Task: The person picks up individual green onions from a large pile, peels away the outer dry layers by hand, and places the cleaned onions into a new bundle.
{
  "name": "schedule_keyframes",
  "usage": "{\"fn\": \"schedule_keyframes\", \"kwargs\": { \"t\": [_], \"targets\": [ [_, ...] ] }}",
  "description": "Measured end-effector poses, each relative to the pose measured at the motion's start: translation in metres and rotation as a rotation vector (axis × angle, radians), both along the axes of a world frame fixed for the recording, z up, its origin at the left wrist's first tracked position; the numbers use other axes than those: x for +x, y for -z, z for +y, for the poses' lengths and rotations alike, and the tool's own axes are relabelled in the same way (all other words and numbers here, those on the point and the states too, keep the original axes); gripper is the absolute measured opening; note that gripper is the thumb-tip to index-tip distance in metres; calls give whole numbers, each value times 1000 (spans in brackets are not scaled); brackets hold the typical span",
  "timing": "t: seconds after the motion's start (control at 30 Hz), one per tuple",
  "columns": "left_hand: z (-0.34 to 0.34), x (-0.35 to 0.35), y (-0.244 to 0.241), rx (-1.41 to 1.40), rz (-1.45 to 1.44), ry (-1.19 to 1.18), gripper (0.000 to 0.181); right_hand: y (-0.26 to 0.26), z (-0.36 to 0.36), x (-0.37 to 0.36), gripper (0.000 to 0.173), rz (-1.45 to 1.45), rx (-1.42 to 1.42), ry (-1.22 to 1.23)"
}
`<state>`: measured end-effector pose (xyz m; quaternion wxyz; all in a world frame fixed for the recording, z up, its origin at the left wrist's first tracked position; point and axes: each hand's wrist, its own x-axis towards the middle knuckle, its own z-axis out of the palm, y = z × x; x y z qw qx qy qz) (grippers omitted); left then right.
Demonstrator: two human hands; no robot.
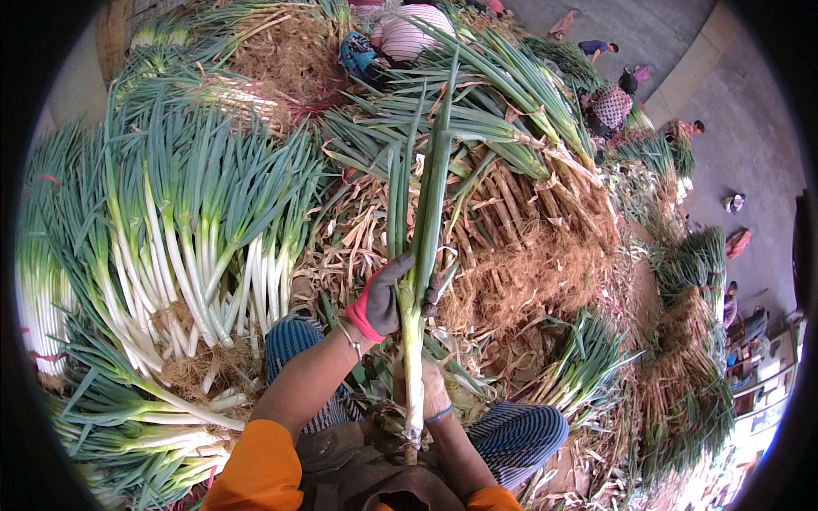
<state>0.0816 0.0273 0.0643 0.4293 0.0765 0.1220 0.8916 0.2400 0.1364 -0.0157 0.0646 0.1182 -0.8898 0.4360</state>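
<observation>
A long Welsh onion (414, 345) stands almost upright before me, its green leaves pointing away and its white shank towards my lap. My left hand (382, 300), in a grey and pink work glove, grips it where the leaves branch. The thumb lies in front and the fingertips show on the far side. My right hand (436, 388) is bare, beside and partly behind the white shank. Its fingers are hidden, so I cannot tell whether they close on anything. Dry peelings (358, 249) lie beyond my hands.
Clean white-stemmed onions (198, 268) stand massed on the left. Untrimmed onions with brown roots (530, 274) are heaped ahead and right. A loose bunch of green leaves (581, 364) lies by my right knee. A person in a striped shirt (415, 32) sits ahead; other people are farther right.
</observation>
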Motion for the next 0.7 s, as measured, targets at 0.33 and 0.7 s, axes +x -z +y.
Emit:
{"fn": "schedule_keyframes", "kwargs": {
  "t": [0.33, 0.7],
  "targets": [
    [3, -2, 3, -40, 13, -21, 37, -10, 1, 14, 37, -290, -459, 321],
    [-3, 0, -10, -108, 32, -35, 38, -54, -6, -31, 27, 99, 151, 270]
  ]
}}
